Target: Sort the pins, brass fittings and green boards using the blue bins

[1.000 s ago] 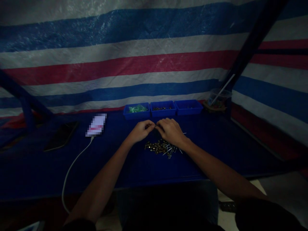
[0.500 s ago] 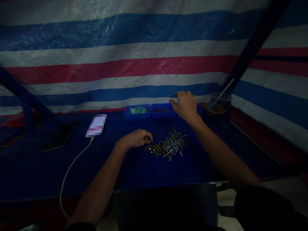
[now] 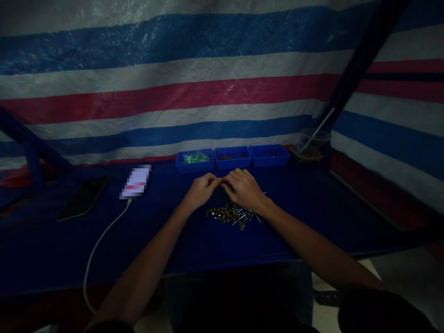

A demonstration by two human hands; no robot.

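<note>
Metal pins [image 3: 246, 215] lie partly beneath the right hand [image 3: 244, 188]

3 trays [image 3: 233, 163] line the back edge of the worktop [image 3: 222, 249], left of a cup [image 3: 318, 137]; 2 phones [image 3: 135, 181] lie toward the left edge, a hardware pile [image 3: 227, 213] before the trays.

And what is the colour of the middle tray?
Blue; the middle tray shows best in the head view.

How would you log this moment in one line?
left hand: close to right hand | right hand: partly hiding metal parts | grip contents: unclear | three blue trays: in row beyond hands
</note>
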